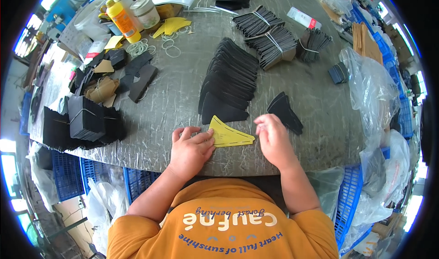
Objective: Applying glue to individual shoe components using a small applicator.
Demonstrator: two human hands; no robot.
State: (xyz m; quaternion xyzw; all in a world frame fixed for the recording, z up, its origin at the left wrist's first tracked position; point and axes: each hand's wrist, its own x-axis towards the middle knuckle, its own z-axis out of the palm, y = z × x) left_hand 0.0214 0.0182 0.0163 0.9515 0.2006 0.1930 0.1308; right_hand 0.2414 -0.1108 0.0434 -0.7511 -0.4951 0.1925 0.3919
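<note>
A yellow three-cornered template (228,135) with dashed slots along its edges lies near the table's front edge. My left hand (191,151) rests on its left side, fingers spread and pressing it down. Just off its right tip is my right hand (273,140), fingers curled together; what they hold, if anything, is hidden. Beyond the template, a long overlapping row of black cut pieces (231,81) stretches away from me, its nearest piece next to the template's top corner. A few loose black pieces (286,112) lie beyond my right hand.
Banded black bundles (272,44) sit at the far right, beside a white-and-red packet (302,18). Stacked black pieces (86,118) stand at the left. Behind them are a yellow bottle (122,20), jars (145,12) and rubber bands (141,48). Clear plastic (369,85) hangs over the right edge.
</note>
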